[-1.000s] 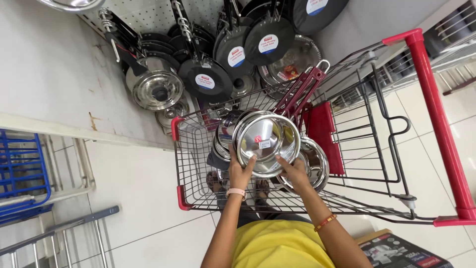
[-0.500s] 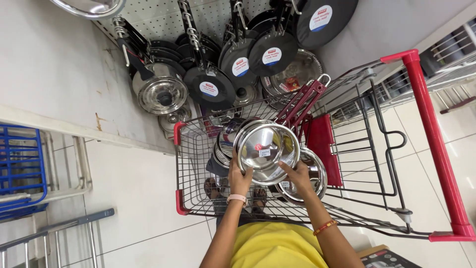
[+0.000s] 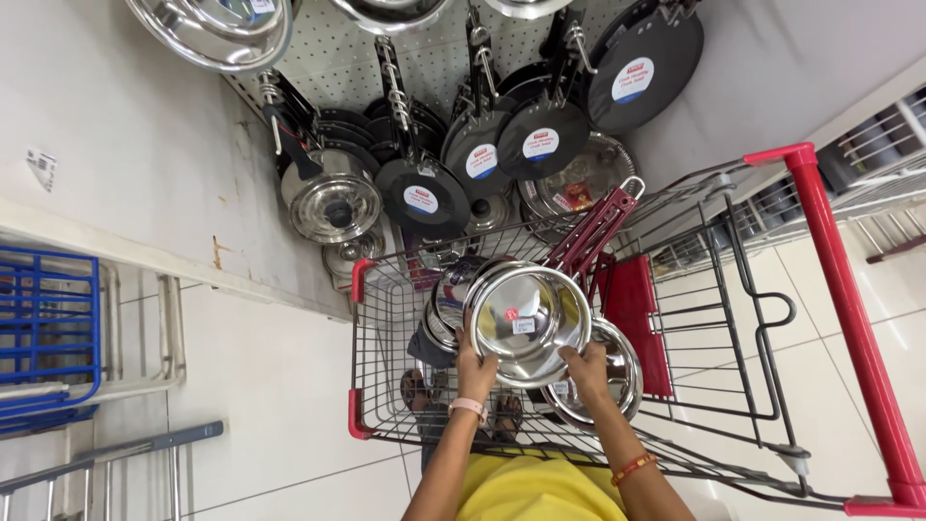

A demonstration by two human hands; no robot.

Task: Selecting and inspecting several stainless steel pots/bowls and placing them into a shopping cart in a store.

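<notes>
Held up over a wire shopping cart (image 3: 386, 376) with red corner guards and a red handle bar: a round, shallow steel bowl (image 3: 529, 320), brightly polished, mirror-like inside, with a rolled rim and two small stickers near the middle, one red and one white. Gripped at its lower edge from both sides, the left hand (image 3: 476, 367) with its grip closed on the rim at lower left, the right hand (image 3: 585, 367) with its grip closed on the rim at lower right. A pale band on the left wrist, an orange bangle on the right, a yellow garment below. Under and behind the bowl, inside the cart, more stacked steel vessels (image 3: 608, 381), shiny and round. Beyond the cart, a white pegboard wall (image 3: 338, 68) hung with dark flat pans (image 3: 421, 198), each with a round label, and a steel pot with a lid (image 3: 333, 203) at the left of them. Large steel plates (image 3: 217, 29) at the top edge. Pale glossy floor tiles (image 3: 260, 386) underneath, a blue wire rack (image 3: 43, 328) at the far left, grey metal rails near the bottom left corner.
</notes>
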